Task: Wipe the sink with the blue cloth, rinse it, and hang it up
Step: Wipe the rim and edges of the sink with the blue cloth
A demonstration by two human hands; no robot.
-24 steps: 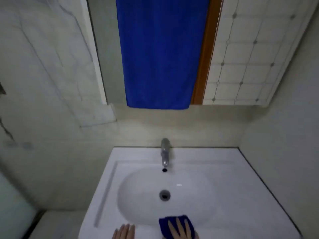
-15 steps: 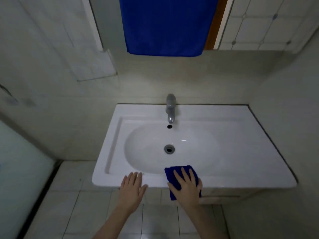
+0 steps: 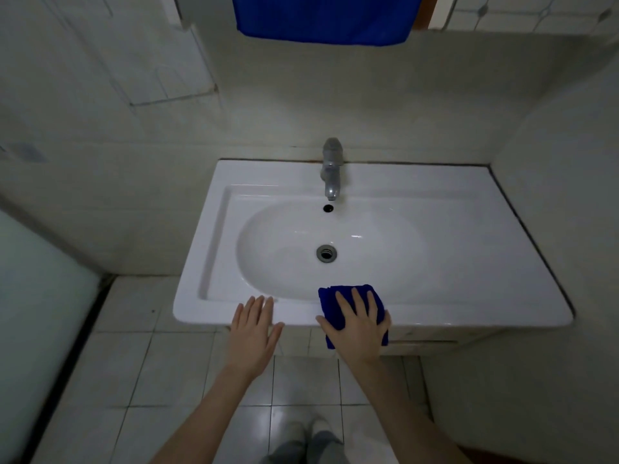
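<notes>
Head view: A person stands at a white sink (image 3: 469,269) fixed to a tiled wall, both arms reaching in from 6 o'clock. The right hand (image 3: 360,324) lies flat on a folded blue cloth (image 3: 346,291) on the front rim, at about 6 o'clock of the basin. The cloth's near edge spills over the lip and hangs just below it. The fingers are straight and fanned, and the thumb lies along the cloth's left side. This grip is apart and pressing down, not clamped on the fabric. The left hand (image 3: 254,329) is at about 7 o'clock, fingers straight and close together over the rim, its grip apart and holding nothing. Whether it bears weight on the rim cannot be told.

A metal faucet (image 3: 331,172) stands at 12 o'clock with no water running, and the drain (image 3: 326,253) sits at the basin's centre. A larger blue towel (image 3: 321,18) hangs on the wall beyond 12 o'clock, its top cut off by the frame. The tiled floor (image 3: 160,370) shows below.

The cloth looks soft, light and limp, and thick where it is folded. It should slide easily on the glossy basin under a flat palm, but it may bunch or unfold if pushed from one corner. For rinsing and hanging, the better hold is probably a pinch on the overhanging near edge or a gathered fistful. Once wet it will likely be heavier and will drip.
</notes>
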